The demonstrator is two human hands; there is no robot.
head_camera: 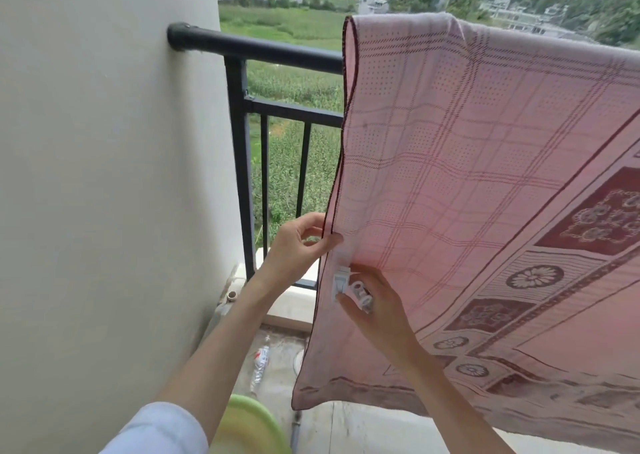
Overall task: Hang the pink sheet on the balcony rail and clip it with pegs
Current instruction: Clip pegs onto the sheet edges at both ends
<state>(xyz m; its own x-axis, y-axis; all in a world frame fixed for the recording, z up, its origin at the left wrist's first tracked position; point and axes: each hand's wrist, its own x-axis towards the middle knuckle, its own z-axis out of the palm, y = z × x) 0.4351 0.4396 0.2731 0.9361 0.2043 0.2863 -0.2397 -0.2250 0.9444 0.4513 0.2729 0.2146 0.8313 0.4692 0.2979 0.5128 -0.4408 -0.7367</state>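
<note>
Balcony corner with a pale wall [104,176] at left and fields beyond a black balcony rail [263,50]. The pink sheet [485,183] is already draped over the rail, its near half hanging down toward the floor; its long axis appears to run along the rail, rightward out of frame, with the dark-piped side edge falling vertically. The left hand [298,246] pinches that edge between thumb and fingers. The right hand [377,301] holds white pegs [349,287] against the cloth just below — fingers curled round them; whether a peg has bitten the fabric cannot be told. Judged stage: hanging done, clipping under way — no peg visible at the rail.
</note>
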